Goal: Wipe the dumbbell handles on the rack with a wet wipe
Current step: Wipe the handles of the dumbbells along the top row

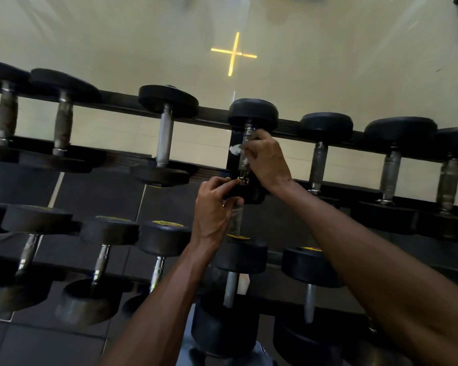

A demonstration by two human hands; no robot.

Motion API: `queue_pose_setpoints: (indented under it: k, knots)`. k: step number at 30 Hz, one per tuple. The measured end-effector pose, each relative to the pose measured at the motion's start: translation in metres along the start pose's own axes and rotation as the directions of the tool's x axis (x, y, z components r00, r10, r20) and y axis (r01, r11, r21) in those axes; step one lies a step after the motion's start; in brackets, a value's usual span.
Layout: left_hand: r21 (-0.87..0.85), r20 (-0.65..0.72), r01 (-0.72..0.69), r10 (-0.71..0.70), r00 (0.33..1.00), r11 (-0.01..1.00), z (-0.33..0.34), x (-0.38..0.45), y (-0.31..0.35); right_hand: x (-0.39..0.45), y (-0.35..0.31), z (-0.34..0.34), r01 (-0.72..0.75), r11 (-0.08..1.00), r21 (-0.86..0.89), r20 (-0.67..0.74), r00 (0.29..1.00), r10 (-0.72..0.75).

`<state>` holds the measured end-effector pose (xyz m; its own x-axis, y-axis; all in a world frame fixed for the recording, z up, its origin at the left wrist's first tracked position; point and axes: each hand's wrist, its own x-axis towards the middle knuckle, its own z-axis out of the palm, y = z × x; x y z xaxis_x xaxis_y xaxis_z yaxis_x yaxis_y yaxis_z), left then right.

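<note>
A black dumbbell point(252, 112) lies on the top tier of the rack point(212, 118), near the middle. My right hand point(266, 162) is wrapped round its metal handle point(248, 133) with a white wet wipe point(236, 149) bunched under the fingers. My left hand point(214, 207) grips the near head of the same dumbbell, fingers curled over its edge. Most of the handle is hidden by my right hand.
Several more dumbbells line the top tier on both sides, such as one to the left point(167, 136) and one to the right point(321, 154). A lower tier point(164, 239) holds several more. Behind the rack is a mirror showing a yellow cross-shaped light point(233, 52).
</note>
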<state>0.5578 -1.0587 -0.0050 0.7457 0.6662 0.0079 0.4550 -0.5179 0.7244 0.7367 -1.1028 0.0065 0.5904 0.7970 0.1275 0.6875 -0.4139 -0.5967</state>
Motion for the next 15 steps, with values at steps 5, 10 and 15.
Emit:
queue_pose_setpoints:
  k: [5,10,15]
  knots:
    - [-0.012,0.004,-0.001,0.001,1.000,1.000,0.000,0.000,-0.001,0.000,0.011,-0.010,-0.038,0.986,0.164,0.046,0.998,0.031]
    - [-0.014,-0.007,-0.015,0.015,1.000,1.000,0.001,0.000,-0.003,-0.035,0.021,-0.007,-0.072,0.992,0.101,0.182,0.982,0.053]
    - [-0.014,-0.008,-0.024,0.024,1.000,1.000,-0.001,0.000,-0.001,-0.018,0.015,-0.018,0.135,0.990,0.035,0.335,0.932,-0.139]
